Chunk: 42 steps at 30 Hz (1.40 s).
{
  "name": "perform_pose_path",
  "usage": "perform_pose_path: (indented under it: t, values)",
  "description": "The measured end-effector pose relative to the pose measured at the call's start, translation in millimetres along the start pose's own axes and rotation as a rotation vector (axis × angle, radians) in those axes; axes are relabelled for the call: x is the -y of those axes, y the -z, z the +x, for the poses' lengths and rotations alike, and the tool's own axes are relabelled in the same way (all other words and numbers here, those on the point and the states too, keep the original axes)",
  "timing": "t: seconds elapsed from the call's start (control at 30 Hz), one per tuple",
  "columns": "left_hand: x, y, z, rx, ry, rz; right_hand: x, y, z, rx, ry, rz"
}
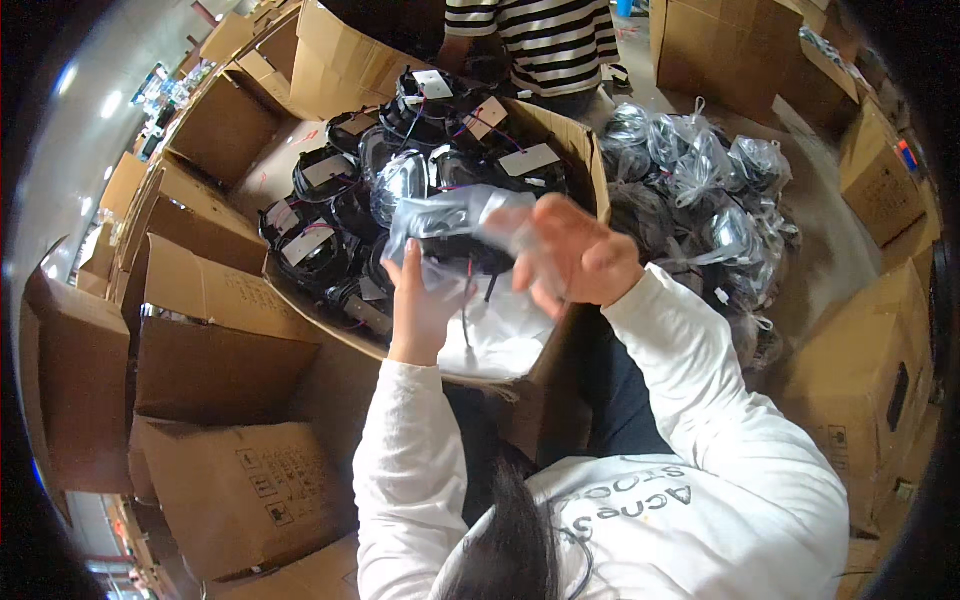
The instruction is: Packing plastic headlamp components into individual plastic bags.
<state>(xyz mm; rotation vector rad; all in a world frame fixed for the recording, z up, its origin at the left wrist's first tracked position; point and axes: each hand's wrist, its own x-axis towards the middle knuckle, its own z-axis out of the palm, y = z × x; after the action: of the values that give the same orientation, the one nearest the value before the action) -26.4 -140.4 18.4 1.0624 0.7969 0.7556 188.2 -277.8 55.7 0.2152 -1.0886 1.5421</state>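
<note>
Clear plastic bag [440, 213] is up in front of me, over the near end of the big cardboard box [597, 165], with a dark part [455, 247] in or behind its film; glare hides which. Left hand [412, 308] has its thumb and fingers closed on the bag's lower left, wrist upright, so I'd say it carries the load from below. Right hand [585, 255] is at the bag's right end, fingers spread and curled, smeared by motion; can't make out whether it pinches film or only brushes it. Looks like the looser side, probably to leave it free to work the plastic. A thin cable [466, 320] hangs below the bag, over the white sheet [500, 345] in the box's near corner. The box sits right at my legs, presumably for short reach. Black round parts [325, 170] are heaped in it, pale pads and thin wires showing on many, mostly toward the far and left sides. Bagged parts [690, 175] are piled on the floor just right of the box, likely kept apart so bare and wrapped don't mix. Person in a striped shirt [545, 45] is at the box's far side.
</note>
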Motion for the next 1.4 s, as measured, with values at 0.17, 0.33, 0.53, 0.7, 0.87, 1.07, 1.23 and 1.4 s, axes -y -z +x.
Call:
perform_pose_path:
  t: [0.17,0.33,0.53,0.7,0.87,1.07,1.23,1.4]
  values:
    - [-34,-24,-33,-0.190,-0.659,0.660,36,-3,-13,-0.428,0.489,0.216]
    - [-55,-34,-61,-0.174,-1.389,1.021,44,4,-19,-0.486,0.554,0.139]
    - [-59,-29,-75,0.209,-1.336,1.209,40,-1,-14,-0.456,0.334,-0.118]
    - [-56,-55,-99,0.590,-1.470,1.170,7,-15,11,-0.299,0.128,-0.594]
    - [-50,-62,-100,0.651,-1.463,1.149,-2,-23,18,-0.189,-0.175,-0.743]
    - [-36,-65,-92,0.554,-1.239,1.233,5,-7,15,-0.340,-0.217,-0.932]
    - [-38,-62,-90,0.561,-1.169,1.225,4,-5,18,-0.404,-0.291,-0.775]
    - [-43,-68,-98,0.409,-1.136,1.313,2,4,8,-0.394,-0.328,-0.613]
